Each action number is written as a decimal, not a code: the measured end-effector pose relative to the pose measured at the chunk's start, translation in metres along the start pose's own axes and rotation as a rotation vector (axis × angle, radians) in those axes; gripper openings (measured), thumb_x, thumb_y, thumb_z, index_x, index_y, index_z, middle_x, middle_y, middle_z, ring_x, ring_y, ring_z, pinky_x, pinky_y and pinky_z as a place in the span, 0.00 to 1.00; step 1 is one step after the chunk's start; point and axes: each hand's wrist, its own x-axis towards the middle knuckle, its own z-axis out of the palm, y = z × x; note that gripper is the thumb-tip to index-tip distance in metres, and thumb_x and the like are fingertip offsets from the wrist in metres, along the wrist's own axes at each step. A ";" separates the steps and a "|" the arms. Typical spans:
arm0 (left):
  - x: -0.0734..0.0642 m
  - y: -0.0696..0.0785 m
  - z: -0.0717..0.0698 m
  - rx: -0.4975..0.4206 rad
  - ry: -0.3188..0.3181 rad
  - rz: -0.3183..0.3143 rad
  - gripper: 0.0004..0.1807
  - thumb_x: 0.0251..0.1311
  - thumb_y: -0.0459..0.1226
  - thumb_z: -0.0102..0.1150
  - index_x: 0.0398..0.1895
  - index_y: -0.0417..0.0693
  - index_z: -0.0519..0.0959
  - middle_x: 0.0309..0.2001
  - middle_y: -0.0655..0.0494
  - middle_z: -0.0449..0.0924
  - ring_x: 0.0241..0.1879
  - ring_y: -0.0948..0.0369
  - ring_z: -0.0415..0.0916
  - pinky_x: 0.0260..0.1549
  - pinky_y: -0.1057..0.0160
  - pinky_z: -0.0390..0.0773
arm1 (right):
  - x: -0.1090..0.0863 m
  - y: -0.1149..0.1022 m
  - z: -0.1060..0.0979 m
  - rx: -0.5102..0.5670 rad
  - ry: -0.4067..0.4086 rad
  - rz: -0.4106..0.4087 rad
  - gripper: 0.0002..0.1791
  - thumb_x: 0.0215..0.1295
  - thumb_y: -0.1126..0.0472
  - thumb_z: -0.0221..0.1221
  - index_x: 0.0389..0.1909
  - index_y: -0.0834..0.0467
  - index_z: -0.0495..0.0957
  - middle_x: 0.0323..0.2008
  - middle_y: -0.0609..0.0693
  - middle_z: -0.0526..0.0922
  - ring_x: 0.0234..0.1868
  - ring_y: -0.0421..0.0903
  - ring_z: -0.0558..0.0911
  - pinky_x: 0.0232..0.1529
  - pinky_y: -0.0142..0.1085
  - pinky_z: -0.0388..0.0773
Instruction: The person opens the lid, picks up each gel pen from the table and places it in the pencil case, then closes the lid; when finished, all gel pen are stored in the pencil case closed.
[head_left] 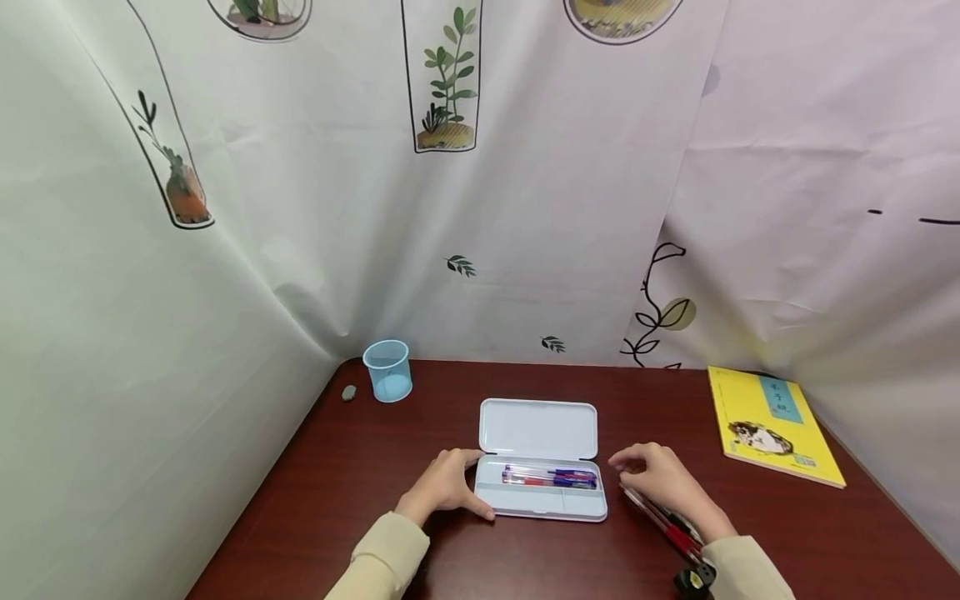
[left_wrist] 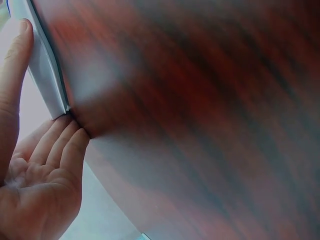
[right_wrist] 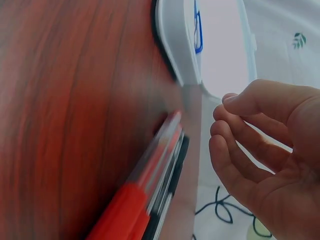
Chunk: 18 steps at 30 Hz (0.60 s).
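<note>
The open pencil case (head_left: 528,500) is held at nine o'clock by the left hand (head_left: 444,483); pens (head_left: 681,540) at four o'clock are overhung by the loosely curled right hand (head_left: 662,478)

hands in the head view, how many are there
2: the left hand holding the left side of the open white case, and the right hand to its right, near the loose pens.

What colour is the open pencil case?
The case is white, perhaps faintly bluish. The head view shows it best.
</note>
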 end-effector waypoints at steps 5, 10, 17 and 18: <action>0.000 -0.001 0.000 -0.007 0.013 -0.010 0.50 0.22 0.53 0.85 0.56 0.40 0.79 0.53 0.48 0.82 0.54 0.54 0.78 0.53 0.52 0.77 | -0.008 0.012 -0.005 0.004 -0.005 0.057 0.10 0.54 0.69 0.63 0.37 0.58 0.86 0.34 0.47 0.85 0.32 0.37 0.77 0.33 0.30 0.76; -0.001 0.000 0.001 -0.016 0.011 -0.018 0.50 0.23 0.53 0.85 0.55 0.40 0.79 0.53 0.48 0.82 0.53 0.54 0.78 0.53 0.52 0.77 | -0.018 0.022 -0.010 0.032 -0.017 0.129 0.11 0.53 0.68 0.63 0.38 0.59 0.86 0.34 0.48 0.85 0.31 0.38 0.76 0.32 0.30 0.75; -0.002 0.000 0.000 -0.027 0.009 -0.023 0.50 0.23 0.53 0.85 0.56 0.39 0.78 0.53 0.46 0.82 0.54 0.54 0.79 0.53 0.52 0.77 | -0.034 0.037 -0.023 0.014 -0.065 0.123 0.13 0.52 0.68 0.64 0.41 0.61 0.85 0.34 0.48 0.85 0.31 0.36 0.79 0.32 0.30 0.76; -0.002 0.000 0.000 -0.027 0.011 -0.023 0.50 0.23 0.52 0.85 0.56 0.39 0.78 0.53 0.46 0.82 0.53 0.54 0.79 0.53 0.52 0.77 | -0.035 0.038 -0.025 0.015 -0.075 0.131 0.13 0.52 0.68 0.64 0.41 0.61 0.85 0.34 0.48 0.85 0.31 0.36 0.78 0.32 0.30 0.76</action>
